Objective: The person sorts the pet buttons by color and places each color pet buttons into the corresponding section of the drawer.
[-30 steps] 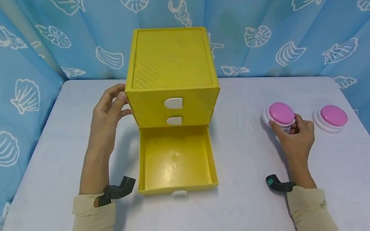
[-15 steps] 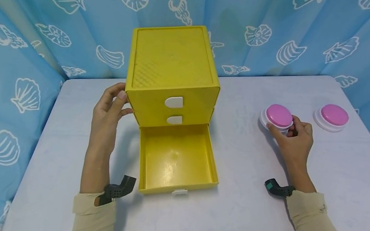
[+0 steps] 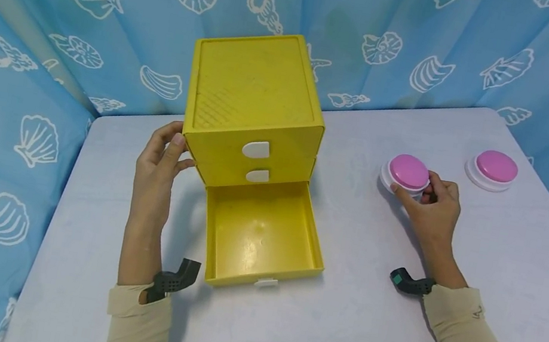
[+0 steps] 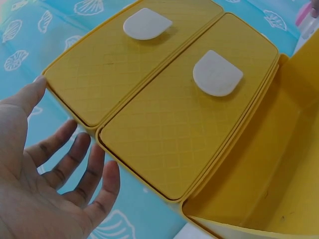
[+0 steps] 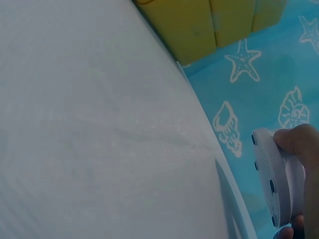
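My right hand (image 3: 433, 213) pinches a round push button (image 3: 408, 172) with a pink dome and a white base, thumb at the near side and fingers at the right. In the right wrist view the white underside of that push button (image 5: 273, 179), with several dark feet, faces the camera. My left hand (image 3: 158, 164) rests against the left side of a yellow drawer cabinet (image 3: 261, 87), thumb at its front edge. The left wrist view shows this hand's fingers (image 4: 65, 162) spread along the side. The cabinet's bottom drawer (image 3: 263, 236) is pulled out and holds nothing; two upper drawers are closed.
A second pink and white push button (image 3: 494, 170) sits at the table's right, beyond my right hand. White cloth covers the table (image 3: 346, 328). A blue curtain (image 3: 133, 8) with shell prints hangs along the back and sides.
My right hand has moved the held push button slightly left, and its underside has drawn away from the second button. The left hand stays at the cabinet, and the drawer has not moved.
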Action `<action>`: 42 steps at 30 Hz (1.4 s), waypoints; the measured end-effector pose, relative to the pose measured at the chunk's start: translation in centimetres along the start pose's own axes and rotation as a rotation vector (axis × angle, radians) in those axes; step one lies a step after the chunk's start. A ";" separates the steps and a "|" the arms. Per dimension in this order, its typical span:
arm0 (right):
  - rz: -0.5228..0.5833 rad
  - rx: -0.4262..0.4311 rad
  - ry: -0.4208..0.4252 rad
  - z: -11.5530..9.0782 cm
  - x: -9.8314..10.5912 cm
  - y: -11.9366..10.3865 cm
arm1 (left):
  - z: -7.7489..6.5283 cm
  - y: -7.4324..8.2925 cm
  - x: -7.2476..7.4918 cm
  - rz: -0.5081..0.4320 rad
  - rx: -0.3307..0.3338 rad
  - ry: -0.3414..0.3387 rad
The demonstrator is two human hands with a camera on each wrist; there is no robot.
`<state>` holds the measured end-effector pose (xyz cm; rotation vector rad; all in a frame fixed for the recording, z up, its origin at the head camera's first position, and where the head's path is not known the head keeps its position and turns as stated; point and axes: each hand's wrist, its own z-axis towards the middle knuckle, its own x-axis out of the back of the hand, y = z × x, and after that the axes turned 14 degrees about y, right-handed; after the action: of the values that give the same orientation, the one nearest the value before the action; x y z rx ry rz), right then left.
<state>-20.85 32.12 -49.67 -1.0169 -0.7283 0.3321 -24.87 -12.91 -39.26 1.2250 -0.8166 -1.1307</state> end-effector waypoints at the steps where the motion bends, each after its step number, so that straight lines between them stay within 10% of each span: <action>1: 0.002 0.004 -0.002 -0.1 0.0 0.0 | 0.0 0.0 0.0 0.000 0.001 0.002; 42: 0.030 0.106 -0.027 -2.4 -0.1 -0.8 | 0.0 -0.1 0.0 -0.005 0.001 0.004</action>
<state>-19.31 30.10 -49.80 -0.9253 -0.7126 0.4070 -24.92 -12.93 -39.31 1.2302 -0.8116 -1.1320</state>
